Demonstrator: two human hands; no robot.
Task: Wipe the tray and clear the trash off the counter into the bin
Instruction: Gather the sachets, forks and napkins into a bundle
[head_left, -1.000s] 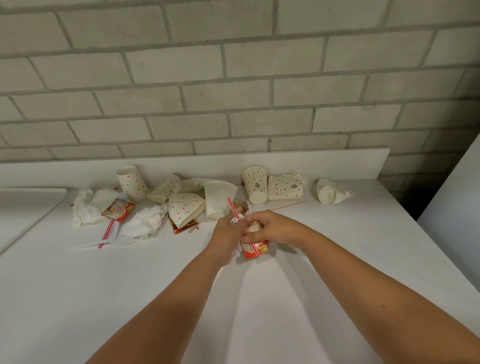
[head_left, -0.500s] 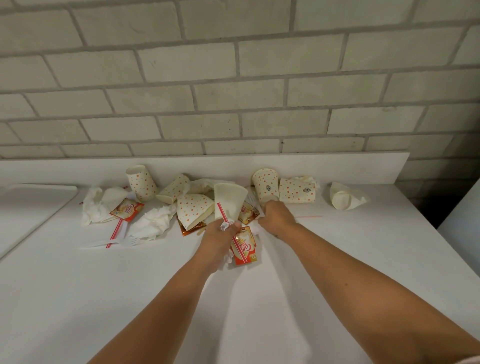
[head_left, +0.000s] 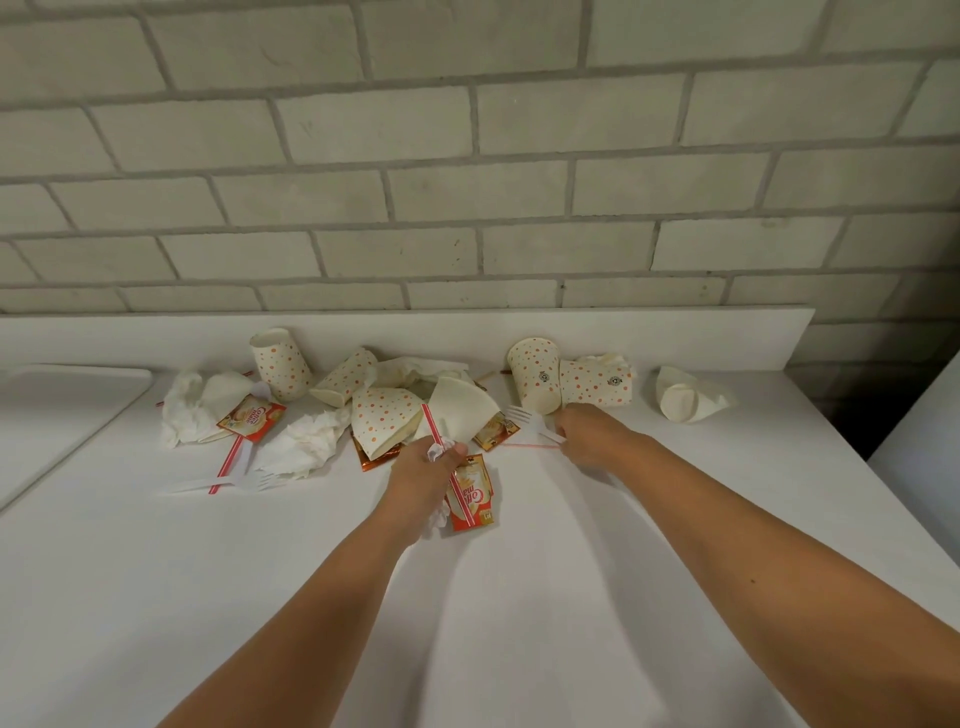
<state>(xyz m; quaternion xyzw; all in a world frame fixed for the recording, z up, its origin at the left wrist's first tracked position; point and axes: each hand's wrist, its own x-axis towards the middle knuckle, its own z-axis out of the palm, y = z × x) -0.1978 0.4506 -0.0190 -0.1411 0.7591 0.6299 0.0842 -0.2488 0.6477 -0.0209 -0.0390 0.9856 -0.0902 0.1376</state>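
White counter (head_left: 519, 597) against a pale brick wall (head_left: 467, 182); head view only. White tray (head_left: 67, 410) sits at the far left edge, apart from the mess.

Trash lies in a band along the back ledge:
- first standing dotted cup (head_left: 280, 364), with a tipped dotted cup (head_left: 345, 382) beside it
- flattened dotted cup (head_left: 384, 421) and flattened plain cup (head_left: 460, 410)
- second standing dotted cup (head_left: 535, 374), touching a side-lying dotted cup (head_left: 597, 382)
- crushed plain cup (head_left: 685, 400), alone at the right

Crumpled napkin (head_left: 306, 441) is left of centre, with a loose sachet (head_left: 251, 418) near it. A loose striped straw (head_left: 228, 462) and a spare fork (head_left: 228, 483) cross each other close by.

Left hand (head_left: 421, 478) has its fingers curled around a bundle. The held striped straw (head_left: 434, 428) sticks up past the knuckles and the held sachet (head_left: 470, 499) hangs below. A bit of white tissue (head_left: 439, 514) shows under the palm.

Right hand (head_left: 587, 436) is just in front of the two touching cups. Its fingertips pinch the handle end of a white plastic fork (head_left: 535, 426), tines pointing left and back. Cannot tell whether that fork is off the counter. Thin red stick (head_left: 514, 445) lies on the counter right by it.
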